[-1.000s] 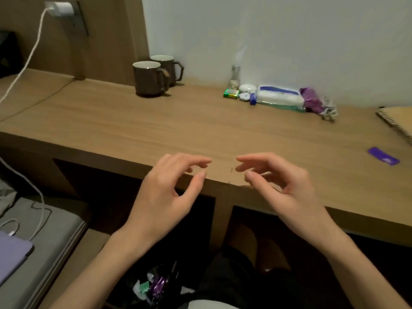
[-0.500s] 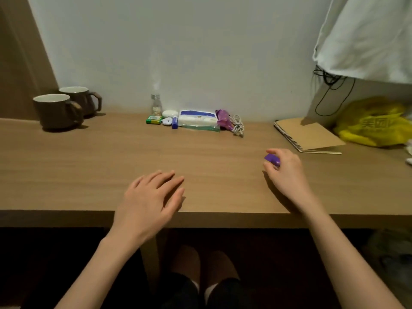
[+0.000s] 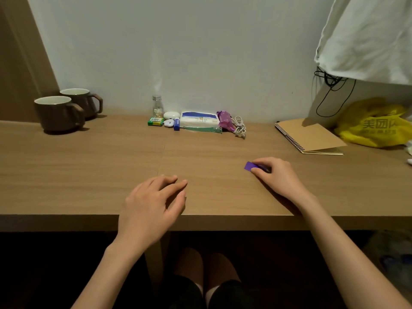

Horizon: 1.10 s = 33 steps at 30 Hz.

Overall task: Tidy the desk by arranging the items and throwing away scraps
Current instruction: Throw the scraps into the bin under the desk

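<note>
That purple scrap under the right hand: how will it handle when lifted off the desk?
The scrap looks thin and flat, so it is probably very light and bendy. Lying flat on the smooth desk, it may slide rather than lift; the right hand pinches one end. It is unlikely to roll.

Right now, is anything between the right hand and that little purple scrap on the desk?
Nothing visible. The right hand already pinches the purple scrap on the desk; the notebook lies apart, farther back. Where the scrap must go is out of view.
</note>
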{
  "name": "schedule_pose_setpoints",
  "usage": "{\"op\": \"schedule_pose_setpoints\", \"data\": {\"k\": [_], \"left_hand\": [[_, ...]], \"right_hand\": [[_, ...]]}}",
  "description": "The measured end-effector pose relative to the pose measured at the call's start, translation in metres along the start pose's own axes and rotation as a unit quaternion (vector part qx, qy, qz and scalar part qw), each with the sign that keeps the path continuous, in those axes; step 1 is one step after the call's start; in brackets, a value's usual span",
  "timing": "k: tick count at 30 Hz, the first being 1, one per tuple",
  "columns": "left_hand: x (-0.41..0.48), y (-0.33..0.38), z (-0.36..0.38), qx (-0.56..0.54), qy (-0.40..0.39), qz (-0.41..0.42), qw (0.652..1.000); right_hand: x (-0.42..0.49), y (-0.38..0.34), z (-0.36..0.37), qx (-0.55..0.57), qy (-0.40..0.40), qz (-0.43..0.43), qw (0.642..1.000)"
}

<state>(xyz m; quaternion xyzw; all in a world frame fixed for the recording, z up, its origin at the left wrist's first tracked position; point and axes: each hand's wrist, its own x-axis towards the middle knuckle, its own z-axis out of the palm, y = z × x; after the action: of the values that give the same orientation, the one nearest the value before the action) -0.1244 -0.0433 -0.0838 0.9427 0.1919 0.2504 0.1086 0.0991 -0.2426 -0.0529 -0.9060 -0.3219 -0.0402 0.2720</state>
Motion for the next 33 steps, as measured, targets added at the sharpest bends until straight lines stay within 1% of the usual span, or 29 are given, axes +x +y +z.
{"op": "schedule_pose_setpoints", "data": {"k": [2,5,9,12,14,17,20,22,25,29,33], "left_hand": [[0.002,-0.002,0.0,-0.016,-0.009,-0.007,1.0],[0.008,-0.004,-0.001,-0.066,-0.03,-0.011,0.997],[0.014,0.003,-0.005,-0.13,-0.052,-0.015,0.99],[0.02,0.008,-0.001,-0.106,-0.059,-0.018,0.992],[0.025,0.011,0.002,-0.09,-0.069,-0.031,0.993],[0.035,0.017,0.005,-0.086,-0.107,-0.036,0.99],[0.05,0.023,0.007,-0.057,-0.16,-0.008,0.985],[0.057,0.025,0.008,-0.054,-0.179,0.005,0.982],[0.059,0.027,0.004,-0.049,-0.167,0.03,0.984],[0.048,0.026,-0.005,-0.016,-0.143,0.086,0.986],[0.018,0.021,-0.013,0.017,-0.162,0.129,0.978]], "right_hand": [[-0.01,-0.013,0.006,0.024,-0.015,-0.055,0.998],[-0.023,-0.034,0.02,0.027,-0.04,-0.12,0.992],[-0.032,-0.055,0.038,0.046,-0.067,-0.158,0.984],[-0.034,-0.062,0.043,0.061,-0.086,-0.175,0.979],[-0.033,-0.062,0.042,0.088,-0.076,-0.161,0.98],[-0.029,-0.057,0.041,0.144,-0.018,-0.113,0.983],[-0.029,-0.053,0.044,0.139,0.018,-0.073,0.988],[-0.029,-0.051,0.046,0.136,0.029,-0.055,0.989],[-0.03,-0.052,0.046,0.133,0.035,-0.044,0.99],[-0.03,-0.054,0.046,0.122,0.029,-0.037,0.991],[-0.031,-0.055,0.046,0.115,0.023,-0.053,0.992]]}}
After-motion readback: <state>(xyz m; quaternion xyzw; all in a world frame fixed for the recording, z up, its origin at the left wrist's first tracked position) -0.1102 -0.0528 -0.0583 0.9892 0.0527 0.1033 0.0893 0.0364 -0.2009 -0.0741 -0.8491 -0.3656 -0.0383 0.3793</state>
